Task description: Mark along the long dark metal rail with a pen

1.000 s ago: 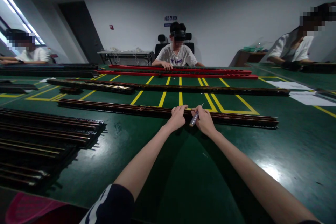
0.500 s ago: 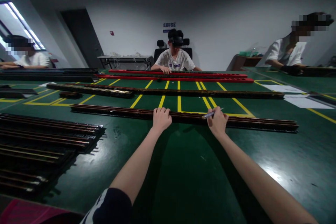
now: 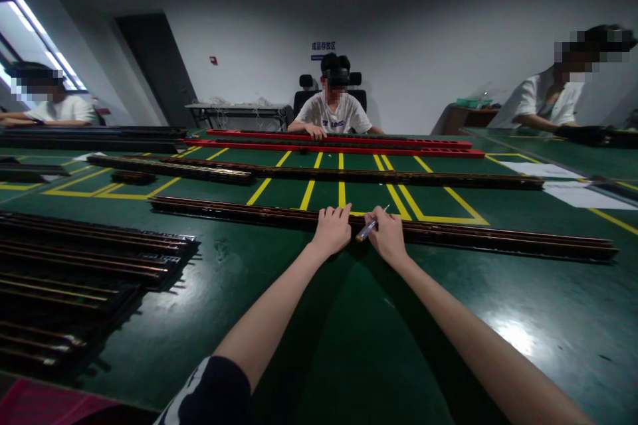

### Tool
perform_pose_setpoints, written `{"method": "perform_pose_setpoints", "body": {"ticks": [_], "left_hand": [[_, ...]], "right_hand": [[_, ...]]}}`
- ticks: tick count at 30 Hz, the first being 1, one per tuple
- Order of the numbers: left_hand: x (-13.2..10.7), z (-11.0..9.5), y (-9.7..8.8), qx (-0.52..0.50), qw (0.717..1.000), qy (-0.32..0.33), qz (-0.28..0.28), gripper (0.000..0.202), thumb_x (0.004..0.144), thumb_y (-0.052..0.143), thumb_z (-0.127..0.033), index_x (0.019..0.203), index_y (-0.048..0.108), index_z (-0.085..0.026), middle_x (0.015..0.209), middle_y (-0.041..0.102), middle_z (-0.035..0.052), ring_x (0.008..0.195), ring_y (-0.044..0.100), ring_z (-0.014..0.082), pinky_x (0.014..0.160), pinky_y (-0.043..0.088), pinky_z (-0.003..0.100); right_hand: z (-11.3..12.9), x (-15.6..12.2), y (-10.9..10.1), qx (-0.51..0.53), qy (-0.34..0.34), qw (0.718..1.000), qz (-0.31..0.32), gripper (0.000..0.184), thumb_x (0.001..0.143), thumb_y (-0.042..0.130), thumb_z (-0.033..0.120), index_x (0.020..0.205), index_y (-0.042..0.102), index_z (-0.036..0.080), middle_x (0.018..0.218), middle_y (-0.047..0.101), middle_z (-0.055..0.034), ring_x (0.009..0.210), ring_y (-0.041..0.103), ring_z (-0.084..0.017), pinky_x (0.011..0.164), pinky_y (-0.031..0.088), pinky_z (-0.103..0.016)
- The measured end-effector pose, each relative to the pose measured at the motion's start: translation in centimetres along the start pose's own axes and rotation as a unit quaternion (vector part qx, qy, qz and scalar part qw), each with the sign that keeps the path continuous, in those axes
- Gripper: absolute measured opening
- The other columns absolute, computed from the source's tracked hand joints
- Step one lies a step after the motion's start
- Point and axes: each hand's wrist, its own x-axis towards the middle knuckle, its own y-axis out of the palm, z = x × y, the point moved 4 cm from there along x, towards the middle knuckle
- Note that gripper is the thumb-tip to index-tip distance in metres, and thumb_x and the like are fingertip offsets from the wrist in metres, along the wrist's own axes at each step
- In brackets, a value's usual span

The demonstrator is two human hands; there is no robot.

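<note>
A long dark bar (image 3: 468, 234) with thin copper-coloured strips along it lies crosswise on the green table in front of me. My left hand (image 3: 332, 234) grips it near the middle, fingers curled over its top and the index finger reaching forward; the thumb is hidden. Just to the right, my right hand (image 3: 387, 234) is closed around a small screwdriver (image 3: 367, 230) with a clear purplish handle. Its thin shaft points up and away to the right, and the handle's end tilts toward my left hand. This hand is right at the bar; whether it touches it I cannot tell.
Several similar bars (image 3: 90, 252) lie stacked at the left. Beyond mine are another long dark bar (image 3: 399, 177), a short dark piece (image 3: 132, 177) and red rails (image 3: 349, 144). White papers (image 3: 583, 194) lie at right. A person (image 3: 331, 113) sits opposite; two others work at the sides.
The bar has slid to the right, and my left hand has moved right with it. My right hand has come left, closer to the left one, and the screwdriver has tilted more steeply.
</note>
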Motion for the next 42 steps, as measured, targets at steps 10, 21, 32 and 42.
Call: {"method": "perform_pose_setpoints", "body": {"ticks": [10,21,32,42], "left_hand": [[-1.2,6.2,-1.3,0.012,0.999,-0.040,-0.028,0.040,0.086,0.034,-0.019,0.116,0.060,-0.015,0.117,0.064,0.0124,0.113,0.055,0.0242,0.108,0.025,0.050],[-1.4,6.2,-0.8,0.053,0.996,-0.046,-0.053,0.036,0.086,0.036,-0.022,0.109,0.062,-0.014,0.110,0.066,0.0141,0.104,0.057,0.0264,0.094,0.038,0.045],[-0.8,1.0,-0.2,0.023,0.997,-0.038,-0.071,0.035,0.087,0.036,-0.022,0.109,0.062,-0.011,0.106,0.066,0.0136,0.100,0.058,0.0257,0.091,0.041,0.042],[-2.2,7.8,-2.1,-0.004,0.980,-0.169,-0.104,0.038,0.082,0.036,-0.016,0.102,0.068,-0.019,0.106,0.070,0.0088,0.103,0.061,0.0239,0.109,0.024,0.051]], "right_hand": [[-4.6,0.5,-3.4,-0.070,0.153,0.980,-0.103,0.023,0.084,0.036,0.033,0.063,0.037,0.024,0.053,0.050,-0.0001,0.056,0.052,-0.021,0.078,0.034,-0.038],[-5.2,0.2,-4.2,-0.122,0.184,0.970,-0.103,0.017,0.084,0.038,0.030,0.069,0.040,0.022,0.068,0.061,-0.0083,0.069,0.057,-0.024,0.082,0.032,-0.040],[0.8,-0.6,0.4,-0.002,-0.030,0.998,0.059,0.016,0.090,0.034,0.032,0.077,0.037,0.024,0.083,0.066,-0.0064,0.084,0.058,-0.024,0.085,0.032,-0.040],[-2.3,0.3,-1.2,0.004,0.110,0.994,-0.022,0.024,0.088,0.036,0.037,0.068,0.035,0.024,0.063,0.059,-0.0014,0.065,0.056,-0.020,0.086,0.031,-0.041]]}}
